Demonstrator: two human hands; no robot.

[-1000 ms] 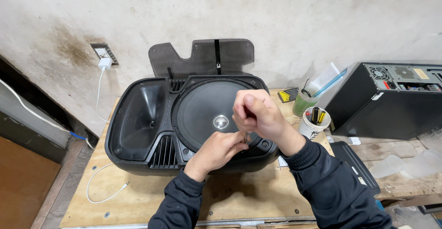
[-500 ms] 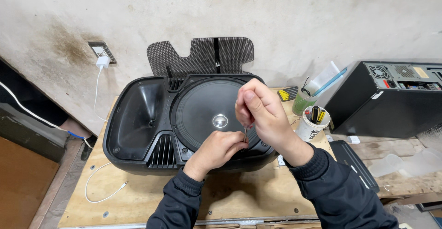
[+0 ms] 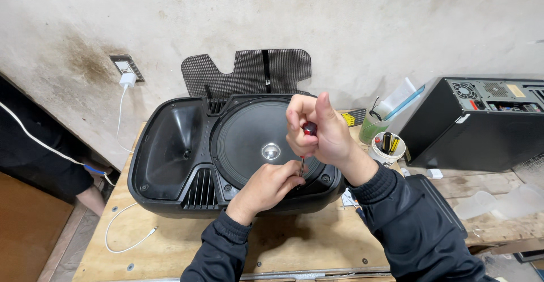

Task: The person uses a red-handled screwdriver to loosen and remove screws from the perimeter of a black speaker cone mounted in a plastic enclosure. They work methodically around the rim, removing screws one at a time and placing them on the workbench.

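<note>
Speaker (image 3: 187, 157) lies face-up on the wood counter (image 3: 170, 248), grille (image 3: 249, 72) propped against the far wall. Right hand (image 3: 320, 132) is fisted around a red screwdriver (image 3: 309, 130) held upright at the cone's near-right rim; left hand (image 3: 266, 185) pinches its shaft low down.

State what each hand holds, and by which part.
The right hand grips a screwdriver by its dark red handle; the left hand pinches its thin shaft low down, near the speaker.
</note>
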